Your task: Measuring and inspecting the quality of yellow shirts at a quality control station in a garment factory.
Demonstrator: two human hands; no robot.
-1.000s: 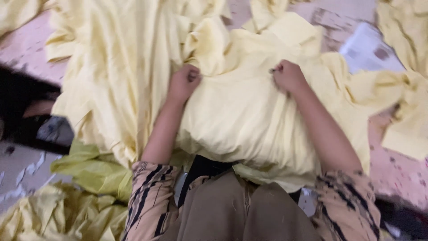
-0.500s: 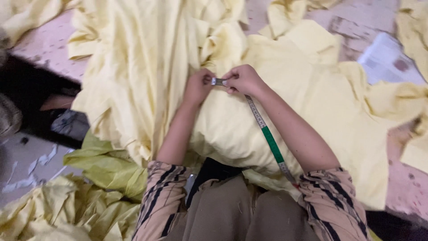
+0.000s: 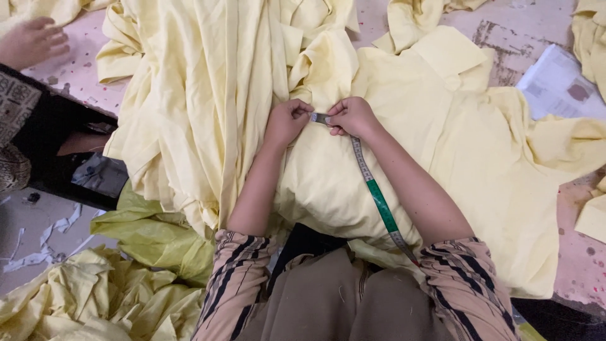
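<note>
Both hands down on the yellow shirt (image 3: 353, 183), close together at mid-table. Left hand (image 3: 287, 120) curled into a loose fist, fingers pinched on a fold of the cloth just beside the tape end. Right hand (image 3: 350, 115) closed too, thumb and fingers clamped on the metal tip of the tape (image 3: 372, 189). Fists nearly touching, tape tip bridging the small gap between them.

Tape running from the right hand back along the right forearm, white near the tip, then green, then white again, lying flat on the shirt and slipping under the striped sleeve (image 3: 467, 284). Shirt spread over the table edge toward the wearer, collar (image 3: 451, 53) up at the far side, one sleeve trailing right.

Left of the hands, a heap of more yellow cloth (image 3: 196, 95), long folds hanging over the edge. Below that, a greenish plastic bag (image 3: 154, 233), and further yellow garments (image 3: 88, 297) bunched on the floor at lower left. Pink, worn table (image 3: 581, 265) showing at the right. Printed paper (image 3: 558, 85) lying at upper right, well apart from the hands. At top left, another person's hand (image 3: 31, 41) resting on the table, patterned sleeve beneath it.
</note>
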